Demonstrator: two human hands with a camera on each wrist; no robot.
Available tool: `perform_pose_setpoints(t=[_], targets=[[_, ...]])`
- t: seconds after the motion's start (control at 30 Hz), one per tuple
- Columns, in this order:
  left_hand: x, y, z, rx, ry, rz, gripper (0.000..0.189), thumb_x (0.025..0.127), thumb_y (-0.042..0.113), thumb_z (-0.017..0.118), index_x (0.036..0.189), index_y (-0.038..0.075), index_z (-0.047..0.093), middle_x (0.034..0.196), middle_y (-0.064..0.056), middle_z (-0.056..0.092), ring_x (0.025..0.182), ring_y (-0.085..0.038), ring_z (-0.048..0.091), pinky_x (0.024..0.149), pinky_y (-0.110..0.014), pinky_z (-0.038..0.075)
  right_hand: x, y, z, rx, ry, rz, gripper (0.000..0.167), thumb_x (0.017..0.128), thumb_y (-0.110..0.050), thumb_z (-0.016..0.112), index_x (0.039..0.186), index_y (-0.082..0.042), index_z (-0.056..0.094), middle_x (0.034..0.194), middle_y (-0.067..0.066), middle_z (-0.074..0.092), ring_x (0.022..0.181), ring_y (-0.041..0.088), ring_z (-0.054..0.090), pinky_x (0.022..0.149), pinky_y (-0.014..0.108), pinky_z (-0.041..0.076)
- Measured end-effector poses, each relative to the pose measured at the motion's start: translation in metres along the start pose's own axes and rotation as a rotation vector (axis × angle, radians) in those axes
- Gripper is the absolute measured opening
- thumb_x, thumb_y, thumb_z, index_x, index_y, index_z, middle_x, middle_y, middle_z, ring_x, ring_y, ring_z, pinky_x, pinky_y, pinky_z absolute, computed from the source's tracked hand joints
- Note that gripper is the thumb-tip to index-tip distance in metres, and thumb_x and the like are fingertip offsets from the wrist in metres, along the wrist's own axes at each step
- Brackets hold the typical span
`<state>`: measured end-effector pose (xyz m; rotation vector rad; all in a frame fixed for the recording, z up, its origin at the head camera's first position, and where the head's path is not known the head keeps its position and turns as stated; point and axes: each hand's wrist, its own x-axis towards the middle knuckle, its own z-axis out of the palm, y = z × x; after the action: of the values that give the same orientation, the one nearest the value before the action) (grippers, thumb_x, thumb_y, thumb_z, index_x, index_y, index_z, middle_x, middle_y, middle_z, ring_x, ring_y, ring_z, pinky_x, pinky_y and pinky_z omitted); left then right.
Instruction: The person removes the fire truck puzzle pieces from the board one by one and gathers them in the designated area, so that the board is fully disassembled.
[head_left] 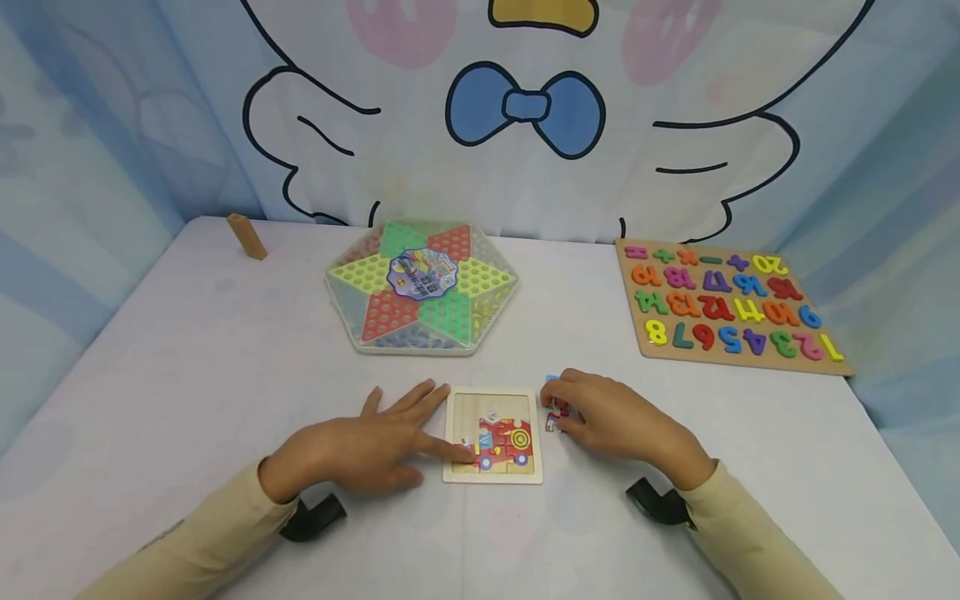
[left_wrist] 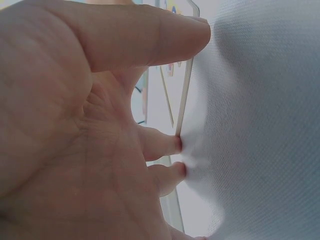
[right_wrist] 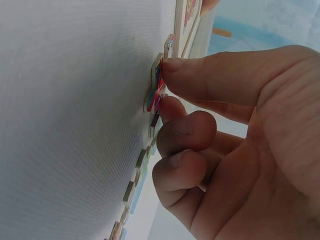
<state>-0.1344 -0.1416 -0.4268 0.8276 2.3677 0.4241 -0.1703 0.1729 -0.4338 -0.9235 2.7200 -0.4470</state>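
Note:
A small wooden jigsaw tray (head_left: 468,402) lies flat near the middle of the table, with a partly assembled red vehicle picture (head_left: 506,443) inside it. My left hand (head_left: 367,450) spreads its fingers at the tray's left side. Its index fingertip presses on the lower left of the picture, and other fingertips rest at the tray's edge. Just right of the tray, my right hand (head_left: 618,417) pinches a red and blue jigsaw piece (right_wrist: 154,97) between thumb and index finger, low over the cloth. More loose pieces (right_wrist: 129,192) lie in a line beneath that hand.
Behind the tray sits a hexagonal Chinese checkers set (head_left: 345,308) under a clear cover. A wooden number board (head_left: 633,337) is at the back right, a small wooden block (head_left: 247,237) at the back left. A printed curtain (head_left: 525,192) hangs behind the table.

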Motion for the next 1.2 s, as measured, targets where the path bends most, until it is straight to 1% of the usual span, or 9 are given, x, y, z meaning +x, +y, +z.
perform_pose_setpoints(t=[0.13,0.3,0.53,0.63,0.77,0.87,0.97,1.07,1.2], targets=[[-0.001,-0.001,0.000,-0.002,0.003,-0.001,0.061,0.096,0.012,0.068,0.140,0.055,0.057,0.171,-0.012,0.005,0.157,-0.031,-0.003,0.110,-0.079,0.000,0.001,0.000,0.001,-0.003,0.009,-0.011,0.020,0.090,-0.010,0.078,0.108,-0.013,0.071,0.089,-0.009,0.057,0.073,0.007,0.050,0.067,0.027,0.046],[-0.005,-0.002,0.000,0.000,0.014,0.018,0.062,0.096,0.011,0.068,0.140,0.054,0.057,0.170,-0.015,0.007,0.157,-0.034,-0.001,0.108,-0.081,0.002,0.002,0.000,0.001,-0.002,0.027,-0.042,0.019,0.090,-0.008,0.078,0.107,-0.012,0.070,0.088,-0.009,0.056,0.074,0.006,0.050,0.067,0.027,0.046],[-0.006,-0.002,0.000,-0.009,0.012,0.019,0.062,0.096,0.012,0.068,0.140,0.054,0.056,0.171,-0.015,0.006,0.157,-0.034,-0.002,0.109,-0.080,0.002,0.002,-0.003,-0.001,-0.021,0.029,-0.040,0.020,0.090,-0.010,0.078,0.108,-0.012,0.071,0.089,-0.008,0.057,0.075,0.007,0.052,0.067,0.027,0.047],[-0.005,-0.002,-0.001,-0.011,0.012,0.024,0.062,0.096,0.012,0.068,0.140,0.054,0.056,0.171,-0.015,0.006,0.157,-0.033,-0.002,0.109,-0.080,0.002,-0.001,-0.004,-0.006,-0.014,0.083,-0.041,0.022,0.090,-0.009,0.077,0.111,-0.011,0.071,0.097,-0.004,0.061,0.075,0.008,0.053,0.067,0.027,0.048],[-0.003,-0.001,-0.001,0.001,0.009,0.029,0.062,0.096,0.012,0.068,0.140,0.055,0.056,0.171,-0.014,0.006,0.157,-0.033,-0.002,0.109,-0.080,0.002,-0.001,-0.008,-0.011,0.029,0.149,-0.069,0.033,0.091,-0.006,0.075,0.122,-0.009,0.069,0.117,0.005,0.062,0.071,0.007,0.051,0.062,0.025,0.047],[-0.002,-0.002,-0.001,0.011,0.004,0.022,0.062,0.096,0.013,0.069,0.140,0.055,0.056,0.171,-0.014,0.007,0.157,-0.033,-0.002,0.109,-0.081,0.003,0.007,-0.015,-0.010,0.023,0.118,-0.117,0.043,0.091,-0.007,0.074,0.133,-0.010,0.065,0.130,0.008,0.058,0.069,0.004,0.051,0.061,0.022,0.047],[-0.003,-0.004,-0.001,0.012,0.005,0.028,0.062,0.097,0.013,0.069,0.141,0.055,0.055,0.171,-0.014,0.006,0.157,-0.033,-0.002,0.108,-0.081,0.003,0.018,-0.025,-0.004,-0.020,0.051,-0.180,0.048,0.093,-0.008,0.073,0.139,-0.014,0.062,0.138,0.009,0.054,0.073,0.004,0.055,0.066,0.025,0.050],[-0.003,-0.005,-0.001,0.005,0.007,0.046,0.062,0.097,0.013,0.068,0.142,0.054,0.055,0.171,-0.015,0.006,0.157,-0.033,-0.002,0.108,-0.082,0.004,0.027,-0.035,0.004,-0.036,-0.004,-0.253,0.045,0.093,-0.006,0.070,0.137,-0.015,0.063,0.138,0.008,0.054,0.072,0.007,0.056,0.068,0.027,0.050],[-0.004,-0.004,-0.002,0.013,0.006,0.054,0.061,0.098,0.013,0.067,0.142,0.052,0.055,0.171,-0.015,0.006,0.157,-0.033,-0.003,0.107,-0.082,0.004,0.032,-0.043,0.011,-0.016,-0.052,-0.285,0.036,0.094,-0.005,0.068,0.128,-0.016,0.067,0.131,0.004,0.057,0.069,0.008,0.054,0.068,0.027,0.049]])
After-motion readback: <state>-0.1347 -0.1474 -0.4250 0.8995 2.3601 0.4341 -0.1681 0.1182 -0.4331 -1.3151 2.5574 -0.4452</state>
